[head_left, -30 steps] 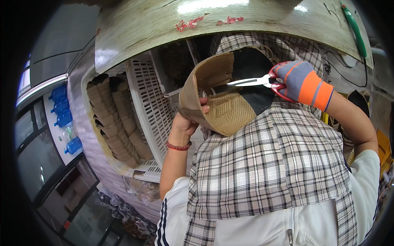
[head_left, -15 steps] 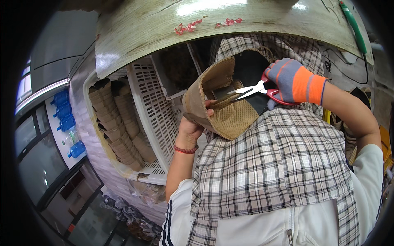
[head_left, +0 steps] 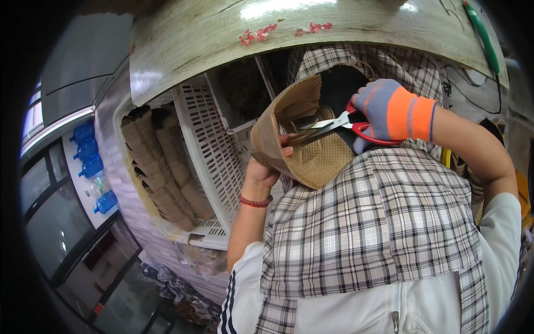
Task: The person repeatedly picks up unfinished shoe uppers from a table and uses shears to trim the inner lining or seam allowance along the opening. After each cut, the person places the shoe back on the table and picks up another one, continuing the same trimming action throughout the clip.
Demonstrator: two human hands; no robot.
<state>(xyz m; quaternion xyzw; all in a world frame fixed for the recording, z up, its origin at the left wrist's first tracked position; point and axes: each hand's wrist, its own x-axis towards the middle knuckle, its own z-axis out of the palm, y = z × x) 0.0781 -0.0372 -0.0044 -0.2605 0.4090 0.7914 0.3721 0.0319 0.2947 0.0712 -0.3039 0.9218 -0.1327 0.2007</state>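
Observation:
My bare left hand (head_left: 266,170), with a red beaded bracelet at the wrist, grips the near-left wall of a tan woven piece (head_left: 322,161). The piece curves like an open pouch and has black material at its far side. My thumb and fingertips show inside the wall, next to a narrow strip. My right hand (head_left: 386,111), in a grey and orange glove, is closed around the red handles of a pair of scissors (head_left: 336,123). The blades are parted and point left inside the piece, by the strip and close to my left fingertips. Exactly what lies between the blades cannot be told.
A plaid apron (head_left: 356,222) covers my lap, under the piece. On the left, a white plastic crate (head_left: 208,150) holds stacked tan pieces (head_left: 158,161). Ahead runs a wood-patterned tabletop (head_left: 200,55) with a green-handled tool (head_left: 483,36). Blue water bottles (head_left: 88,150) stand far left.
My right hand has moved a little left, and the scissors have turned slightly, with their handles spread wider. The left hand keeps its hold on the tan piece.

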